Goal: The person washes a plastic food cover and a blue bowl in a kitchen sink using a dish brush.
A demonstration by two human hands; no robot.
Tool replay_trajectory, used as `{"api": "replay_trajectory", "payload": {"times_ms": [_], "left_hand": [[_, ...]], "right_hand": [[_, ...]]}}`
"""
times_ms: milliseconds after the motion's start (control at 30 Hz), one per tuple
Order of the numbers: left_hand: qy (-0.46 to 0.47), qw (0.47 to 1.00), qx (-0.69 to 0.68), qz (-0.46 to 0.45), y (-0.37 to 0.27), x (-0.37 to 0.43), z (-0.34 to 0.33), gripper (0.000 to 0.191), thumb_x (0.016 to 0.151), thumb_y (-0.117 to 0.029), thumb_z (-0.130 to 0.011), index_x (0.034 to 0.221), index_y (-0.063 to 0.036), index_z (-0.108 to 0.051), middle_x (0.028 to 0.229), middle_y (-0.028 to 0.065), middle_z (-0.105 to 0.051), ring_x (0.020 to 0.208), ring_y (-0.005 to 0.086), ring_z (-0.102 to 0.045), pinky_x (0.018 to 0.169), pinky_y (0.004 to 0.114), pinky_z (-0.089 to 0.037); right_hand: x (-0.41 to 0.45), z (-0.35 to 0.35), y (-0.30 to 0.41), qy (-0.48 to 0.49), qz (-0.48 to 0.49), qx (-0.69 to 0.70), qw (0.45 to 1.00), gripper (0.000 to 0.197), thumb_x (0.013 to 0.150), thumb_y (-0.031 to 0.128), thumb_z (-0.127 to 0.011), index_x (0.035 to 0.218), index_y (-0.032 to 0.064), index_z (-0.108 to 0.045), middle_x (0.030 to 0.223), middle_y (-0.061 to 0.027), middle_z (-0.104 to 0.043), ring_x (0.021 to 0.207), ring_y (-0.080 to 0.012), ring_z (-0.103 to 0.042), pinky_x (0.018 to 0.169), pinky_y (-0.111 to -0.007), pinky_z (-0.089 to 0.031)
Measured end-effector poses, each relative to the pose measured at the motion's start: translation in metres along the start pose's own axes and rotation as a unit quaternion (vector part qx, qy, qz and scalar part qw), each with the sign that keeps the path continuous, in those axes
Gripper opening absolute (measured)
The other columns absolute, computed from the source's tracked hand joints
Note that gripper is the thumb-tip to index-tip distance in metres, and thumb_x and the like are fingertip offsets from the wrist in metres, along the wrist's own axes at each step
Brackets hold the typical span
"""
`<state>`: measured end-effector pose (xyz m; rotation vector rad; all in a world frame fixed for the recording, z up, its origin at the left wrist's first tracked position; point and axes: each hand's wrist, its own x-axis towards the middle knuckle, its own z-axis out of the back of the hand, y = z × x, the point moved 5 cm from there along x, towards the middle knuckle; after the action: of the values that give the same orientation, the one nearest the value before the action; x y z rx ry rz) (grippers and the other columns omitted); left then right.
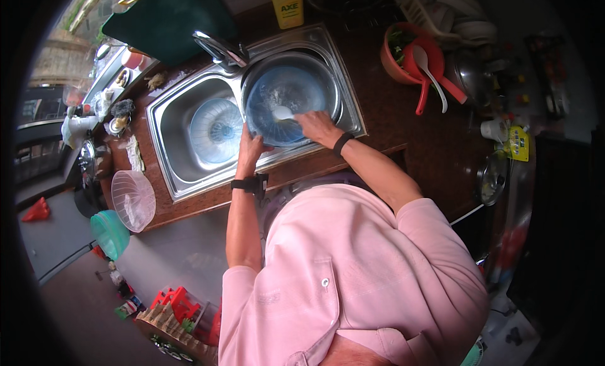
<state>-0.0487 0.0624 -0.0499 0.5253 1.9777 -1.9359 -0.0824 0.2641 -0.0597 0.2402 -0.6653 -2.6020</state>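
A translucent blue plastic basin point(309, 87) sits tilted inside a larger metal basin point(336, 77), in the right bowl of a steel double sink point(176, 188). My left hand point(249, 147) grips the blue basin's near left rim. In my right hand point(319, 128) is a white spoon-like utensil point(283, 112), its rounded end over the inside of the blue basin. My fingers hide the rest of its handle. A clear bluish ribbed bowl point(215, 129) rests in the left sink bowl. The chrome faucet point(222, 49) stands behind the divider.
Right of the sink, a red colander point(437, 61) and a white ladle point(425, 68) lie over an orange basin point(388, 58) with leafy greens. A yellow bottle point(287, 9) and a dark green board point(170, 30) stand behind. A clear ribbed bowl point(133, 200) overhangs the left counter edge.
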Motion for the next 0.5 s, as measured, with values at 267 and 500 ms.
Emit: {"api": "replay_trajectory", "payload": {"times_ms": [267,500], "left_hand": [[-0.068,0.996,0.042,0.034,0.008,-0.006,-0.015,0.083,0.084,-0.009,-0.055,0.147,-0.0016,-0.002,0.103,0.0203,-0.058,0.061,0.0222,-0.063,0.052,0.032,-0.056],[-0.039,0.999,0.009,-0.036,0.005,-0.005,-0.013,0.083,0.079,0.006,-0.044,0.151,-0.0020,-0.002,0.138,0.0276,-0.038,0.113,0.0357,-0.055,0.072,0.038,-0.061]], "right_hand": [[-0.005,-0.012,0.007,0.105,-0.119,0.138,0.978,0.021,0.088,0.014,-0.052,0.100,0.0053,-0.067,0.093,-0.0275,-0.067,0.091,-0.0424,-0.066,0.084,-0.053,-0.050],[-0.009,-0.013,-0.014,0.037,-0.076,0.002,0.996,0.018,0.081,0.009,-0.053,0.085,0.0050,-0.071,0.081,-0.0214,-0.069,0.078,-0.0394,-0.069,0.071,-0.051,-0.052]]}}
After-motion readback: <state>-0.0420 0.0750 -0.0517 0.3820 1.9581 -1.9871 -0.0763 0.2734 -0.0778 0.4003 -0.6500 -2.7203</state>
